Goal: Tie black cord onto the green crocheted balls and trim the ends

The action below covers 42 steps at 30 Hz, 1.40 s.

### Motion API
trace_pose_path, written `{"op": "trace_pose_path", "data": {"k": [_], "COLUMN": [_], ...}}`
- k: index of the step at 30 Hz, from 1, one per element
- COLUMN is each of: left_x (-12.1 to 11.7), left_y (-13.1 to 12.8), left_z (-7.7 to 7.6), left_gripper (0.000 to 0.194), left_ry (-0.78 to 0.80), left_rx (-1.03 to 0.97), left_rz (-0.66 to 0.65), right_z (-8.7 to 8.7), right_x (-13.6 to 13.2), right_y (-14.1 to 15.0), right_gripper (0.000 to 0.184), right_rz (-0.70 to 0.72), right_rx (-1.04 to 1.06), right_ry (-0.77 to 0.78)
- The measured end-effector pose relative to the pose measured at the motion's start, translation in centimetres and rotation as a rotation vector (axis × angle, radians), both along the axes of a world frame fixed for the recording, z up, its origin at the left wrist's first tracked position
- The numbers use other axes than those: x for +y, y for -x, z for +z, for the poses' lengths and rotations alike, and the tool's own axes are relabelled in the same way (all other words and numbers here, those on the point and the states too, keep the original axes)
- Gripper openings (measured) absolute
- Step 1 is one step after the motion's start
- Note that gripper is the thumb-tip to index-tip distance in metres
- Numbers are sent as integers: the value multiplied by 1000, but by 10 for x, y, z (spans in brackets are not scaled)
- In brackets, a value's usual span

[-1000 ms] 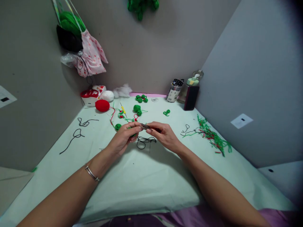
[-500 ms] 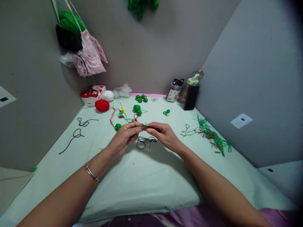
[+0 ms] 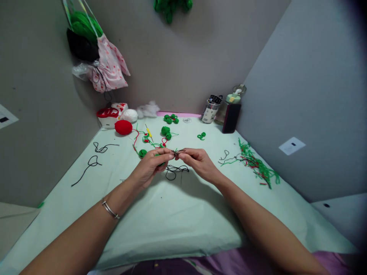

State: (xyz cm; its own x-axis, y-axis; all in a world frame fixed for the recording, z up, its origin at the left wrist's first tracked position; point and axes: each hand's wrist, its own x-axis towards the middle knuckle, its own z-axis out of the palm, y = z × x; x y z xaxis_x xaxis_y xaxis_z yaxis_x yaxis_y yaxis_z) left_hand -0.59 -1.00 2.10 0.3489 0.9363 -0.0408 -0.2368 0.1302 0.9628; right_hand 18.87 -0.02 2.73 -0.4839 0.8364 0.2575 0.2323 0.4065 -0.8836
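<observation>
Over the middle of the table, my left hand (image 3: 151, 162) and my right hand (image 3: 197, 162) meet with fingertips almost touching. Green crochet work (image 3: 164, 164) shows partly behind the closed fingers of my left hand. Thin black yarn (image 3: 175, 153) lies pinched between both thumbs and forefingers; its exact shape is too small to tell. A loose coil of black yarn (image 3: 171, 173) rests on the table just beneath my hands. Left of my left hand sits a round green crochet piece (image 3: 142, 153).
Behind the hands lie green yarn balls (image 3: 165, 131), a yellow-handled crochet hook (image 3: 148, 132) and a red yarn ball (image 3: 123, 127). Yarn scraps (image 3: 259, 166) are piled at right. A pen cup (image 3: 210, 110), bottle (image 3: 233, 98) and phone (image 3: 231, 118) stand at the back right.
My fingertips have shifted slightly, and the dark strand between them now looks thinner and more spread out. Both arms stay nearly in place.
</observation>
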Motion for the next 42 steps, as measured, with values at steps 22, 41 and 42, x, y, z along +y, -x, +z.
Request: {"op": "trace_pose_path", "data": {"k": [22, 41, 42], "left_x": [3, 2, 2], "left_y": [1, 5, 5], "left_z": [-16, -1, -1], "left_gripper": [23, 19, 20], "left_ry": [-98, -104, -66], "left_rx": [151, 116, 68], "left_rz": [-52, -7, -40], "right_z": [-18, 0, 0], "right_x": [2, 3, 3], "right_y": [1, -4, -4], "right_gripper": [23, 9, 9], "right_rz": [-59, 53, 0], "right_rx": [-65, 132, 152], "right_ry": [-456, 37, 52]}}
